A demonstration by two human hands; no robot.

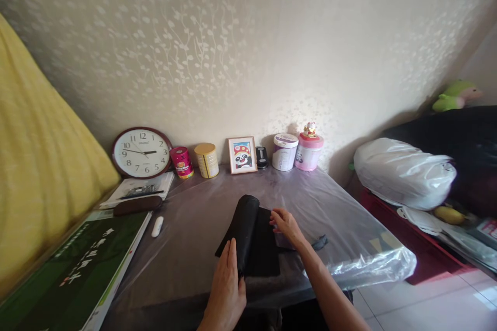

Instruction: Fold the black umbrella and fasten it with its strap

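Note:
A black roll point(247, 227) of fabric-like material lies on the table, with a flat black sheet point(264, 248) spread from under its right side. What kind of thing it is, I cannot tell. My left hand point(226, 289) grips the roll's near end, fingers stretched along its left side and the thumb at the near tip. Over the sheet's right edge is my right hand point(286, 226), its fingers bent and slightly apart, with nothing visible between them. Just beyond my right wrist lies a small dark bundled piece point(320, 242), partly hidden by the forearm.
Plastic film covers the table point(186, 248). Along the wall stand a clock point(142, 152), a pink can point(181, 162), a yellow-lidded can point(206, 160), a panda picture frame point(243, 155) and two tubs point(284, 152). A green book point(83, 264) and white stick-like object point(157, 227) lie left.

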